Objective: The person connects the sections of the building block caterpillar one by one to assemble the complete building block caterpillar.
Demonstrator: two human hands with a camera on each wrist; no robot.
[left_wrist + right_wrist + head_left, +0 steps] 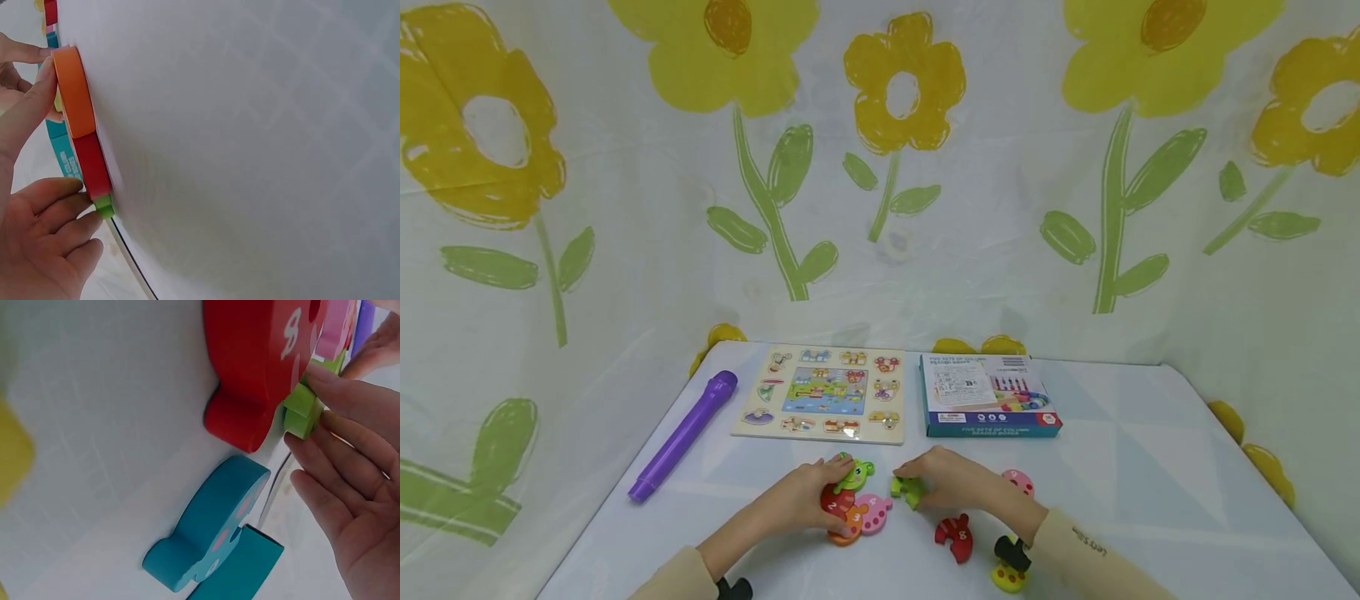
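Filling the upper frame, a flowered backdrop (pixel 970 242) is hung behind the pale worktop (pixel 1120 467), by which the lower frame is taken up. Left of centre a wooden picture board (pixel 824 393) is laid, with a teal-edged box (pixel 990 396) set to its right and a purple rod (pixel 685 436) placed at the middle left. At lower centre, a cluster of pieces is spanned by the left hand (pixel 818 493): its thumb is pressed to the orange piece (pixel 845 537) and its other fingers are curled at the green-faced piece (pixel 856 475), so that the red piece marked 2 (pixel 835 502) is clamped between. The spotted pink piece (pixel 874 514) is seen touching the orange one. At lower right, the red piece marked 8 (pixel 954 537) and a yellow piece (pixel 1009 578) are left loose. Just right of the cluster, the small light green piece (pixel 908 490) is pinched by the thumb and fingers of the right hand (pixel 949 477); whether the pink piece is touched by it cannot be told.

A fit between these two seems to be in hand. The green piece is best kept level, its edge matched to the pink one before any pressure is applied, and the cluster only lightly braced, since by a slanted push the joints could be parted.
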